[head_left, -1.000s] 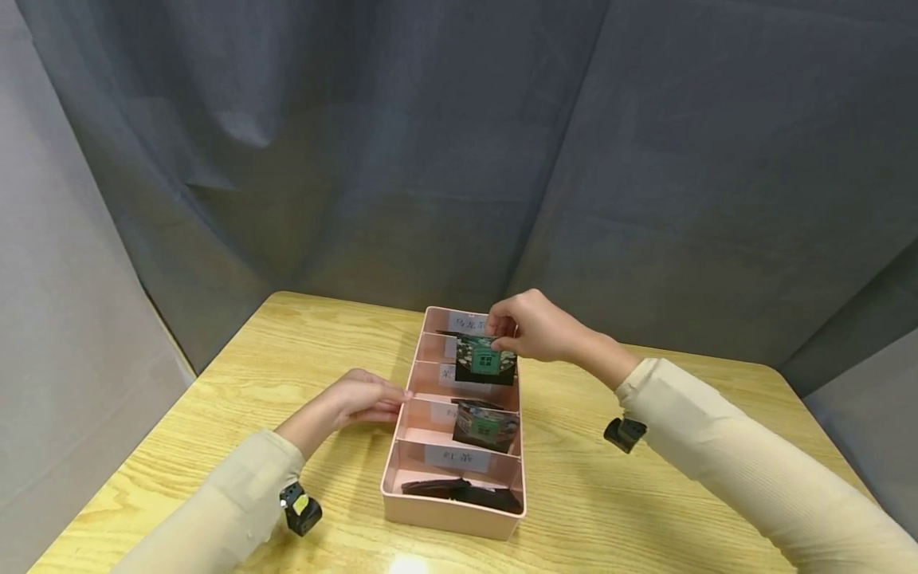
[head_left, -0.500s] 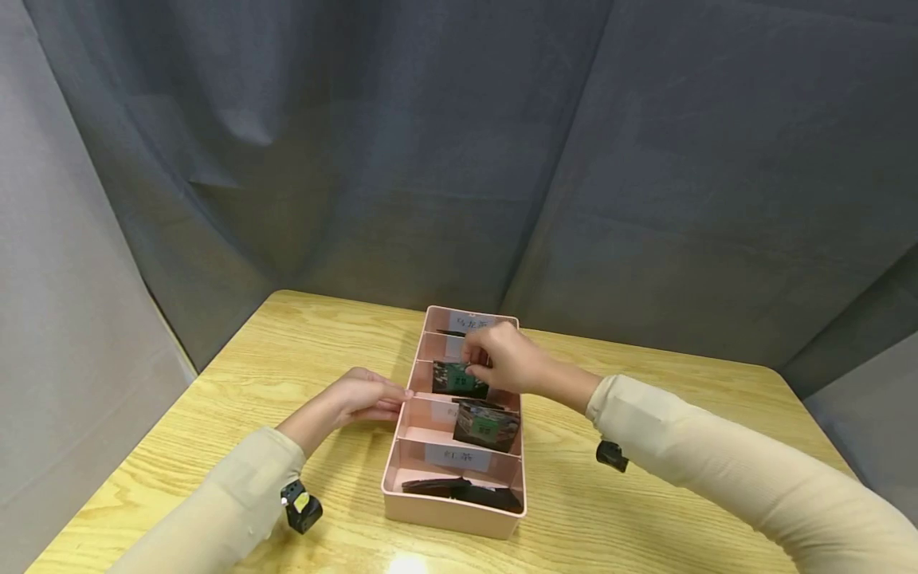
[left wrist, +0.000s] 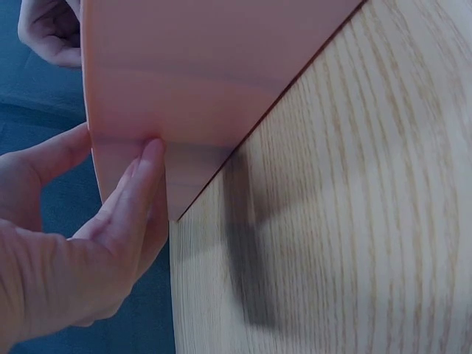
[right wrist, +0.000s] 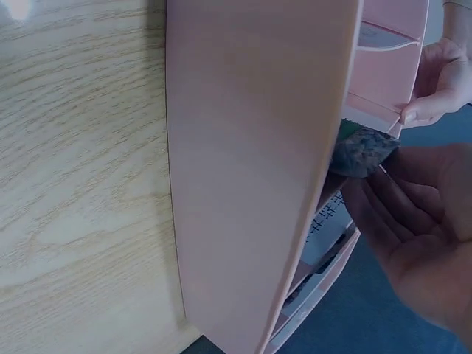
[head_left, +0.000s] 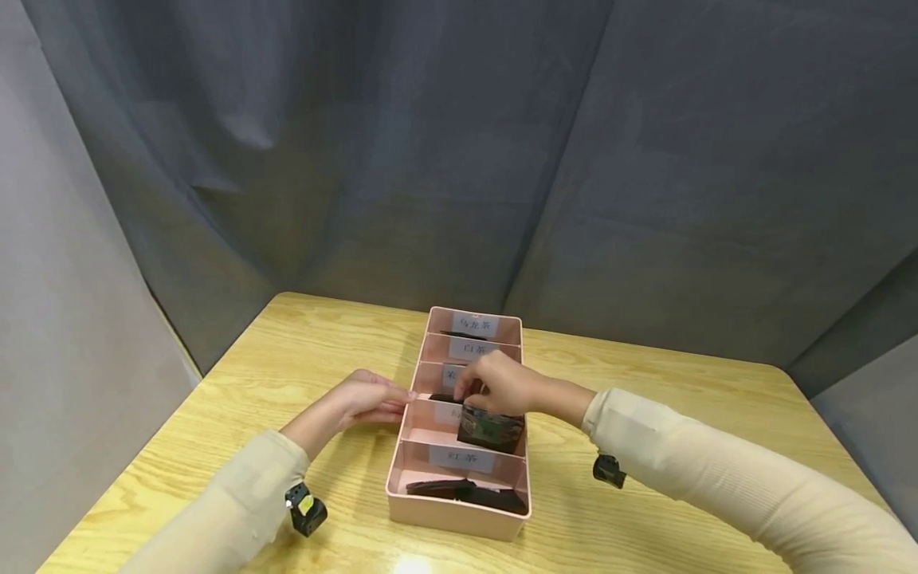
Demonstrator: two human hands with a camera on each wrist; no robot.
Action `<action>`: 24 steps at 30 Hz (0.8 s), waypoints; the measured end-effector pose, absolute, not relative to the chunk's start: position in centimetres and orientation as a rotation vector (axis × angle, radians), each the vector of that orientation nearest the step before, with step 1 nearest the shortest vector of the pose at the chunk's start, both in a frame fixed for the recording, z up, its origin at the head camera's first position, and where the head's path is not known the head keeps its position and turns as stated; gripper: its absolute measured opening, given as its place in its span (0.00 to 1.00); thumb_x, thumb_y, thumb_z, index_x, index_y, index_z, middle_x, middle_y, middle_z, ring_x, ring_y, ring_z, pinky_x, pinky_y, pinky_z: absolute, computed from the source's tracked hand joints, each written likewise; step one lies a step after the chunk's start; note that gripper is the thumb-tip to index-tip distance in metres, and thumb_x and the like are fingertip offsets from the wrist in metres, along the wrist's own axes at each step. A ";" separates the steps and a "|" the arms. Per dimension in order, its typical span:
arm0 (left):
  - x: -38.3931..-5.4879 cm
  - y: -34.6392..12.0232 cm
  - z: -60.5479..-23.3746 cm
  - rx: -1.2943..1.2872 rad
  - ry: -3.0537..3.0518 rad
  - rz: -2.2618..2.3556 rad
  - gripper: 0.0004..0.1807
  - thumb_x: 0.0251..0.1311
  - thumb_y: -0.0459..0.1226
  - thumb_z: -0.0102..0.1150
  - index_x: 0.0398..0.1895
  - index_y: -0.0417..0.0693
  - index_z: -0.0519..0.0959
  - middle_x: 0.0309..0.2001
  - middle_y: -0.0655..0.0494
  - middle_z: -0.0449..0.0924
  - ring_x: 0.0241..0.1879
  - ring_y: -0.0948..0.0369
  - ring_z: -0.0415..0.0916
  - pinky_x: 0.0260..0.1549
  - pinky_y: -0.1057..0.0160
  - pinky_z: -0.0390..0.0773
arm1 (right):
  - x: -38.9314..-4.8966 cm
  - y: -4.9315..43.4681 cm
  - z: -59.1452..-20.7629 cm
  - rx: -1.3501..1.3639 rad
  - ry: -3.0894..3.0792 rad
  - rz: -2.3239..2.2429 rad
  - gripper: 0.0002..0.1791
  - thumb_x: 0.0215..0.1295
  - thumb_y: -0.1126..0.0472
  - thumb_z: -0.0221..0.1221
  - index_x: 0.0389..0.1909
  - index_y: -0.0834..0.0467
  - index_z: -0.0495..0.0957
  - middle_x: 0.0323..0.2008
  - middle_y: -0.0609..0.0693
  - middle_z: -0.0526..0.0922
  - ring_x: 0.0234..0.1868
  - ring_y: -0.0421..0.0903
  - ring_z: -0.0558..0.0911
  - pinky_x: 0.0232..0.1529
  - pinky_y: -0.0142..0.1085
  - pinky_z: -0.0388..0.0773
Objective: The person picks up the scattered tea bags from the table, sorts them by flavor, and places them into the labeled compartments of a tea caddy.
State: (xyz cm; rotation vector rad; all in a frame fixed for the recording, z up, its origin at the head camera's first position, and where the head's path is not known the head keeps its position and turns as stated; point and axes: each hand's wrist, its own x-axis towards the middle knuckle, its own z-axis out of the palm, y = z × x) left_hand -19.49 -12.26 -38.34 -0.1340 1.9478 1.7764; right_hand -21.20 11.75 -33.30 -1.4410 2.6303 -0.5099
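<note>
A long pink divided box (head_left: 459, 522) has paper labels on its dividers. My left hand (head_left: 366, 396) steadies its left wall, thumb at the rim and straight fingers against the outside, as the left wrist view (left wrist: 96, 251) also shows. My right hand (head_left: 498, 384) reaches in over the middle, thumb and fingers pinched at the top edge of a dark tea sachet (right wrist: 361, 151). Right under the hand, another view of dark packets: a green-labelled sachet (head_left: 491, 430) leans in the second compartment from the front. A dark sachet edge (head_left: 443, 397) shows in the compartment behind it.
Several black sachets (head_left: 466, 493) lie in the front compartment. A dark sachet edge (head_left: 462, 335) shows in the rearmost one. The box stands on a wooden table (head_left: 610, 510), with a grey curtain (head_left: 459, 159) behind.
My right hand has brought a green-labelled sachet down and toward me, from above the rear compartments into the middle one; its face is now hidden. My left hand stays at the wall.
</note>
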 end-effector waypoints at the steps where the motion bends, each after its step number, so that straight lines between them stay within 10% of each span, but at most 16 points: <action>1: -19.5 -12.2 -38.3 -0.129 1.948 1.777 0.17 0.60 0.31 0.60 0.47 0.25 0.75 0.36 0.47 0.87 0.37 0.61 0.84 0.46 0.60 0.87 | -21.1 11.8 -33.2 -1.438 2.630 -0.509 0.04 0.56 0.70 0.63 0.31 0.60 0.84 0.28 0.49 0.87 0.29 0.36 0.82 0.30 0.21 0.81; 24: -18.4 -11.9 -37.9 -0.080 2.202 1.688 0.16 0.60 0.37 0.62 0.42 0.29 0.78 0.41 0.41 0.85 0.35 0.62 0.82 0.47 0.57 0.86 | -17.7 16.5 -32.1 -1.316 2.782 -0.646 0.10 0.56 0.65 0.67 0.40 0.59 0.83 0.37 0.49 0.87 0.34 0.38 0.82 0.35 0.31 0.85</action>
